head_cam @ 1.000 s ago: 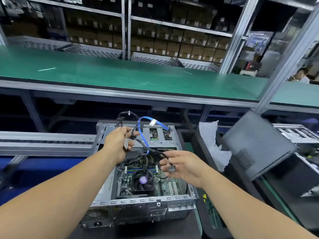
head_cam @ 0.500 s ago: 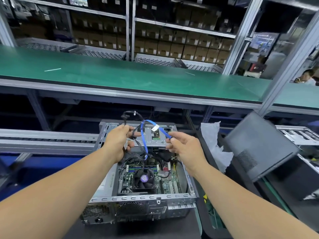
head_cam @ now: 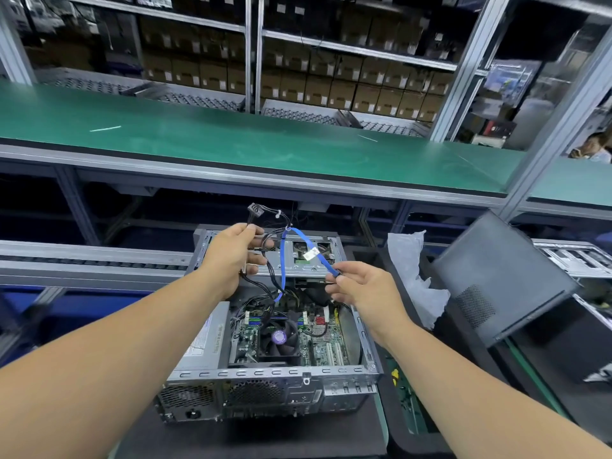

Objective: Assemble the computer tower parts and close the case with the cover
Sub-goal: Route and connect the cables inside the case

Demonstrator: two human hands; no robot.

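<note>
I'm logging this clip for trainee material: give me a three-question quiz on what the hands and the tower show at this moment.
1. True or false: the dark side cover is already fitted on the open case.
2. Which cable does the right hand pinch? A) the blue flat cable B) the black cable bundle C) none
3. Fill in: the left hand grips the black cable bundle above the ____ end of the case.

Key
1. False: the cover leans to the right of the case, apart from it, and the board and fan lie exposed.
2. A
3. Far
</note>
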